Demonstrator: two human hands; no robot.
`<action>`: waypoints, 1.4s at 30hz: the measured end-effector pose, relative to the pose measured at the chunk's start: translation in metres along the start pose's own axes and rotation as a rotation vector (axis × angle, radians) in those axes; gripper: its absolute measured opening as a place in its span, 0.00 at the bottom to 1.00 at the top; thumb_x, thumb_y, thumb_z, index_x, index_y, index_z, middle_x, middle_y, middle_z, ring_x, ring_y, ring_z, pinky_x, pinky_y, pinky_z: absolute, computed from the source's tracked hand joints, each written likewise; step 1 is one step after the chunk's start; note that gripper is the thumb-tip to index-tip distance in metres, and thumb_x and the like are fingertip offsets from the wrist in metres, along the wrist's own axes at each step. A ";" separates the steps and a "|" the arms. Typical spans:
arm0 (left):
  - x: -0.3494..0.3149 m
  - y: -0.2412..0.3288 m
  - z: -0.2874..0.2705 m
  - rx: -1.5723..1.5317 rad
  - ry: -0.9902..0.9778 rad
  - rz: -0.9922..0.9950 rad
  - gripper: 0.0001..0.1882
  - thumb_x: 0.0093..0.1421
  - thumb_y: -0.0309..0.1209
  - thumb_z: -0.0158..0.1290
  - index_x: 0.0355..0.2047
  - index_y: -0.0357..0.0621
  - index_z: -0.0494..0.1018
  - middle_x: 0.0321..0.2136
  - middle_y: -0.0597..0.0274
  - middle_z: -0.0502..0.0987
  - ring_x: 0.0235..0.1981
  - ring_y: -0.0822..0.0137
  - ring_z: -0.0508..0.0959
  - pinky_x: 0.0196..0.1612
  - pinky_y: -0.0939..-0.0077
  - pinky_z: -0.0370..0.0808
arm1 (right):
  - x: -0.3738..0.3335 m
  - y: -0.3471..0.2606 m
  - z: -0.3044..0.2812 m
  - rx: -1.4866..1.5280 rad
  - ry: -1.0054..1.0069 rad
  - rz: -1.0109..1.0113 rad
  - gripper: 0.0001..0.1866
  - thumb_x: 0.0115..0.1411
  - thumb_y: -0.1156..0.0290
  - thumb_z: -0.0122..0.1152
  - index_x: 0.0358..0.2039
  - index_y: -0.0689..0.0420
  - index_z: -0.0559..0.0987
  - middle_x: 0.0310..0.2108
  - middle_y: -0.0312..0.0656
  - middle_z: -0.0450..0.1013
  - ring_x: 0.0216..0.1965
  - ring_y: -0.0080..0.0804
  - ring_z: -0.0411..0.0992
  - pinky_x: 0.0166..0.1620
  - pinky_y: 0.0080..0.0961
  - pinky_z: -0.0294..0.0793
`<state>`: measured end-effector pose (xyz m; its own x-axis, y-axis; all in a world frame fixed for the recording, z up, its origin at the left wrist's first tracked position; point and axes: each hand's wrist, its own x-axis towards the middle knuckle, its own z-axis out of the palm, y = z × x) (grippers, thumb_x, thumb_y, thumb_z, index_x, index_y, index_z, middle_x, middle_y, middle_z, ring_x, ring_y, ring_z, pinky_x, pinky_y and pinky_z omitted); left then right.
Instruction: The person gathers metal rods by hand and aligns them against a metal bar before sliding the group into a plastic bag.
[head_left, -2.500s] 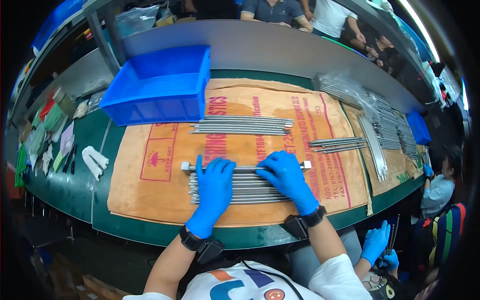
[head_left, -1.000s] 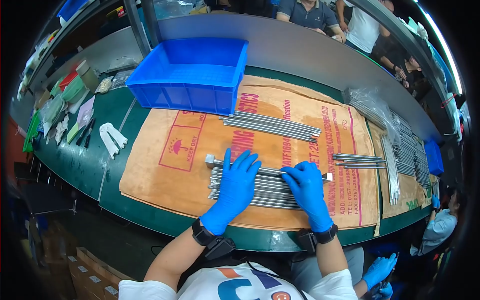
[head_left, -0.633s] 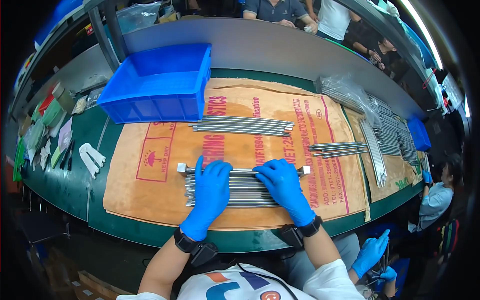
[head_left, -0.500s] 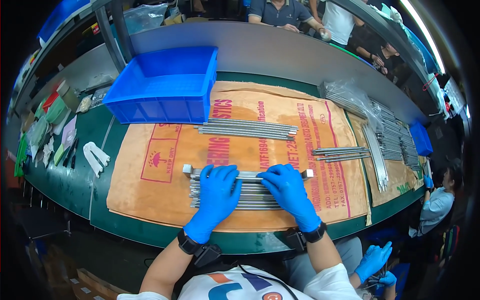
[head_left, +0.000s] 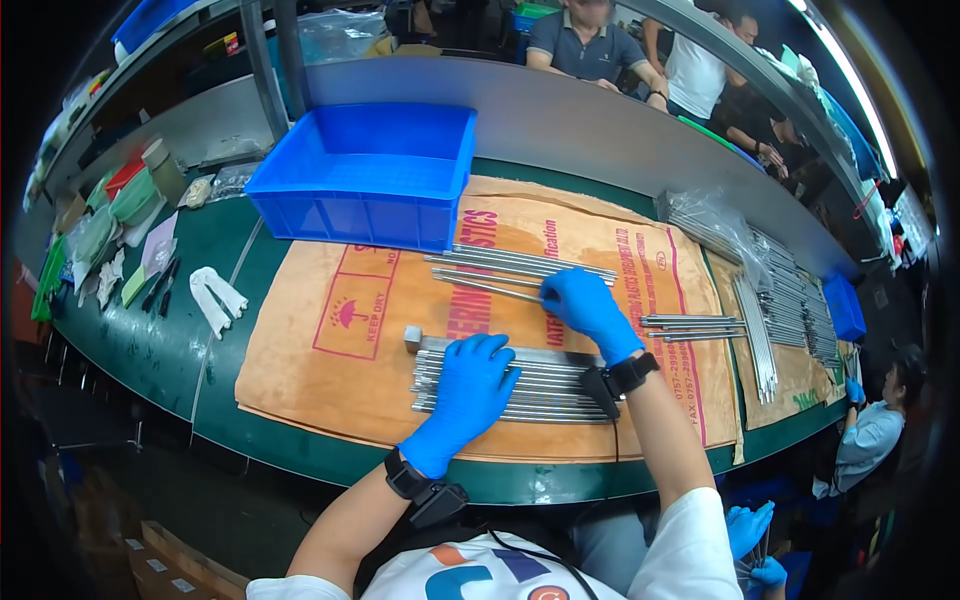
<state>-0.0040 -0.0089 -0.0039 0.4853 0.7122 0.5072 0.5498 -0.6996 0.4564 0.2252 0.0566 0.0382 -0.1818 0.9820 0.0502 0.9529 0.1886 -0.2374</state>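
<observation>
My left hand [head_left: 462,395], in a blue glove, rests flat with its fingers over a row of thin metal rods [head_left: 540,408] and the left part of a flat metal bar [head_left: 545,360]. The bar lies along the far side of the row and has a square block [head_left: 413,338] at its left end; my right wrist covers the other end. Farther off, my gloved right hand [head_left: 592,308] has its fingers closed on one metal rod [head_left: 480,286]. That rod slants away from a second group of rods [head_left: 520,262], close in front of the blue bin [head_left: 360,200].
Brown printed sacking [head_left: 300,385] covers the green table. A white strip [head_left: 215,300] and dark-handled tools [head_left: 165,285] lie left. More rods [head_left: 690,327] and bagged rods [head_left: 710,220] are right. Another person's gloved hands [head_left: 750,530] hold rods at lower right.
My right hand has left the metal bar and moved away from me to the far rods, where it grips one. My left hand stays on the near row. The view has shifted slightly.
</observation>
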 end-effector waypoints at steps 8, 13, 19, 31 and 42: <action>0.001 -0.002 -0.001 -0.212 0.064 -0.058 0.11 0.56 0.27 0.56 0.40 0.41 0.75 0.49 0.55 0.74 0.50 0.52 0.72 0.56 0.53 0.63 | -0.051 -0.013 0.020 -0.008 0.222 0.022 0.07 0.57 0.70 0.62 0.36 0.57 0.79 0.35 0.49 0.74 0.38 0.46 0.75 0.39 0.38 0.74; 0.004 0.000 -0.009 0.021 0.126 0.041 0.17 0.53 0.23 0.53 0.45 0.39 0.75 0.54 0.52 0.70 0.59 0.53 0.66 0.65 0.45 0.52 | -0.099 -0.045 0.004 0.163 0.326 0.014 0.06 0.56 0.69 0.64 0.34 0.55 0.82 0.30 0.44 0.73 0.33 0.42 0.72 0.34 0.35 0.71; 0.005 -0.003 -0.007 0.140 0.051 0.007 0.16 0.56 0.20 0.52 0.46 0.41 0.74 0.53 0.55 0.71 0.59 0.54 0.68 0.68 0.40 0.42 | -0.103 -0.054 0.010 0.169 0.381 -0.042 0.09 0.55 0.66 0.66 0.37 0.53 0.83 0.27 0.41 0.71 0.31 0.38 0.69 0.32 0.32 0.69; 0.002 -0.014 -0.004 0.069 0.033 -0.080 0.12 0.57 0.22 0.52 0.42 0.43 0.75 0.48 0.58 0.75 0.55 0.57 0.71 0.68 0.43 0.42 | -0.093 -0.053 0.018 0.197 0.393 -0.080 0.08 0.56 0.67 0.65 0.37 0.52 0.83 0.29 0.41 0.72 0.33 0.39 0.69 0.36 0.34 0.69; 0.005 0.002 -0.013 0.023 0.036 -0.016 0.09 0.57 0.30 0.56 0.37 0.41 0.75 0.41 0.58 0.76 0.48 0.58 0.73 0.64 0.48 0.54 | -0.105 -0.052 0.013 0.237 0.250 -0.169 0.10 0.58 0.67 0.61 0.39 0.56 0.81 0.36 0.45 0.74 0.39 0.41 0.71 0.41 0.36 0.72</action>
<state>-0.0092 -0.0081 0.0088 0.4514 0.7208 0.5260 0.5732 -0.6860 0.4481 0.1920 -0.0562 0.0325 -0.2391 0.9110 0.3359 0.8266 0.3725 -0.4218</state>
